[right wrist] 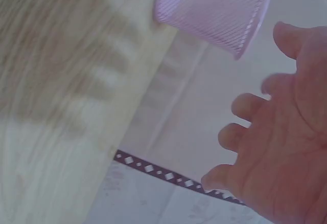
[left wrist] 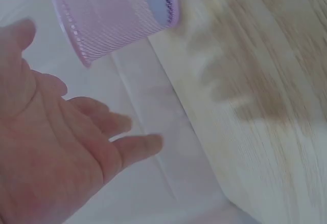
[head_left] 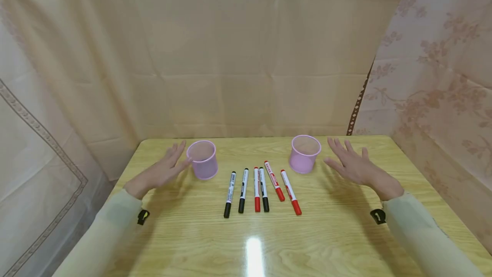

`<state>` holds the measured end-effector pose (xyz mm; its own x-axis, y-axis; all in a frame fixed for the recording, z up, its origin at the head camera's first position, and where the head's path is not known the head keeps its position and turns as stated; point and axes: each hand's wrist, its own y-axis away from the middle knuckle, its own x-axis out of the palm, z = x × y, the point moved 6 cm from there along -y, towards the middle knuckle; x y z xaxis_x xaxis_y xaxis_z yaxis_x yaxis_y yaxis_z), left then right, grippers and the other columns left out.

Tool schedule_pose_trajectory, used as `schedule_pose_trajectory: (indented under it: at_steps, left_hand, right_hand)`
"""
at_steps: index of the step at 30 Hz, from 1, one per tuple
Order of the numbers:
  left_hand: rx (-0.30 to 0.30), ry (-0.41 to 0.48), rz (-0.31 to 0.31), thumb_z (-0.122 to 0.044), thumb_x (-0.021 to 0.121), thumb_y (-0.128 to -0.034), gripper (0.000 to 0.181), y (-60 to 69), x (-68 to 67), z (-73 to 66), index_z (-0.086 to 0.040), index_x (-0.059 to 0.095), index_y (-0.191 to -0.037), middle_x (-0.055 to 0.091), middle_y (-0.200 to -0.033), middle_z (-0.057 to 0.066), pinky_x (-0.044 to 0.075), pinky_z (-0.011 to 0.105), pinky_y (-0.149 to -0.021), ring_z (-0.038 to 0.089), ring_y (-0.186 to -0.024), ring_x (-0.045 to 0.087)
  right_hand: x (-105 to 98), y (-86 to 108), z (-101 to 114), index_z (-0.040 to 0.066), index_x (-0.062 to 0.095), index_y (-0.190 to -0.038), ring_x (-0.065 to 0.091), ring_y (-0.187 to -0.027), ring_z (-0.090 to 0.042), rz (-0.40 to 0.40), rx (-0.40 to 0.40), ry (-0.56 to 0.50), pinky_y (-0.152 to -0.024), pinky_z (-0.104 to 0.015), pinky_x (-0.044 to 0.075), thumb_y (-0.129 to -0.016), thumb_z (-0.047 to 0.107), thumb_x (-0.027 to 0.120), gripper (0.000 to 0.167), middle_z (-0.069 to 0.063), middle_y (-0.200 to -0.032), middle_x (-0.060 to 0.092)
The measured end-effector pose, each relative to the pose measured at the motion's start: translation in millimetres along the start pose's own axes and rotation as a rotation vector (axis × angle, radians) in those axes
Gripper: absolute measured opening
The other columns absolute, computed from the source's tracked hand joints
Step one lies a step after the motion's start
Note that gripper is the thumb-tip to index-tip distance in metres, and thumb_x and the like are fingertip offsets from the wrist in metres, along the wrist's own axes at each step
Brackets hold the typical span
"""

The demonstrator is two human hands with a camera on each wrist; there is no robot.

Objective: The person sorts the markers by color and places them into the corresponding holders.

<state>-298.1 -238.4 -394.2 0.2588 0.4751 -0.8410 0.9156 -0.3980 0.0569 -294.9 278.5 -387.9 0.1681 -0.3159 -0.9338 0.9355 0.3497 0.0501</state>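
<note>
Two pink mesh pen holders stand upright on the table, a left one (head_left: 205, 168) and a right one (head_left: 302, 161). My left hand (head_left: 163, 172) hovers beside the left holder, fingers extended and holding nothing; its thumb overlaps that holder's rim in the head view, but the left wrist view shows a gap. Right of the other holder, my right hand (head_left: 355, 168) is raised with spread fingers, also holding nothing. Between the holders lie three black-capped whiteboard markers (head_left: 229, 195) and three red-capped ones (head_left: 291, 192), in a loose row with caps towards me.
The wooden table (head_left: 315, 243) ends at a back edge just behind the holders. A beige curtain (head_left: 246, 54) hangs behind it, with a flowered cloth (head_left: 442, 76) on the right and a pale cloth (head_left: 42, 110) on the left. A light reflects near the front.
</note>
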Motion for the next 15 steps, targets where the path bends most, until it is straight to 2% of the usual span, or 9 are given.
schedule_pose_trajectory:
  at_steps: [2,5,8,10,12,15]
  left_hand:
    - [0.024,0.073,0.015,-0.047,0.04,-0.1082,0.082,-2.3,-0.2,-0.8,-0.005,-0.008,-0.161,-0.011,-0.166,0.021,0.004,0.068,-0.117,0.047,-0.15,-0.007]
    - [0.035,0.178,0.037,-0.043,0.046,-0.1076,0.087,-4.6,-2.2,-1.6,-0.006,-0.014,-0.159,-0.013,-0.166,0.021,0.011,0.066,-0.117,0.05,-0.149,0.004]
    - [-0.022,0.281,0.052,-0.041,0.048,-0.1071,0.088,-5.3,-5.0,-0.6,-0.012,-0.016,-0.16,-0.005,-0.165,0.027,0.02,0.067,-0.115,0.055,-0.146,0.014]
    - [-0.059,0.362,0.05,-0.04,0.05,-0.1066,0.088,-6.2,-7.3,0.1,-0.015,-0.014,-0.161,0.004,-0.164,0.03,0.025,0.067,-0.113,0.054,-0.146,0.017]
    - [-0.083,0.437,0.042,-0.039,0.053,-0.1057,0.088,-7.5,-8.8,0.4,-0.016,-0.011,-0.162,0.01,-0.163,0.032,0.029,0.065,-0.113,0.051,-0.147,0.019]
    - [-0.109,0.55,0.03,-0.04,0.058,-0.1032,0.092,-10.3,-9.2,1.3,-0.016,-0.008,-0.163,0.011,-0.163,0.03,0.032,0.062,-0.112,0.047,-0.147,0.022]
  right_hand:
    - [-6,0.6,5,0.008,0.0,-0.163,0.002,-0.146,-0.057,-0.04,-0.012,0.009,-0.101,-0.085,-0.006,-0.107,0.052,0.041,0.082,-0.028,-0.164,0.006]
    - [-15,1.1,15,0.007,0.001,-0.162,0.015,-0.145,-0.056,-0.118,-0.047,0.024,-0.104,-0.083,0.008,-0.106,0.048,0.047,0.083,-0.026,-0.165,0.012]
    - [-24,1.2,26,0.004,0.007,-0.162,0.035,-0.138,-0.054,-0.203,-0.095,0.04,-0.105,-0.075,0.028,-0.106,0.043,0.051,0.081,-0.028,-0.161,0.025]
    - [-29,0.9,33,0.002,0.013,-0.161,0.045,-0.132,-0.052,-0.259,-0.125,0.023,-0.103,-0.07,0.037,-0.106,0.039,0.054,0.078,-0.029,-0.156,0.034]
    - [-33,0.7,41,0.002,0.019,-0.16,0.051,-0.127,-0.051,-0.304,-0.14,0.001,-0.098,-0.067,0.044,-0.105,0.037,0.055,0.075,-0.028,-0.151,0.043]
    - [-37,-0.7,52,0.003,0.03,-0.158,0.058,-0.12,-0.047,-0.366,-0.156,-0.059,-0.091,-0.064,0.05,-0.104,0.034,0.058,0.068,-0.025,-0.141,0.056]
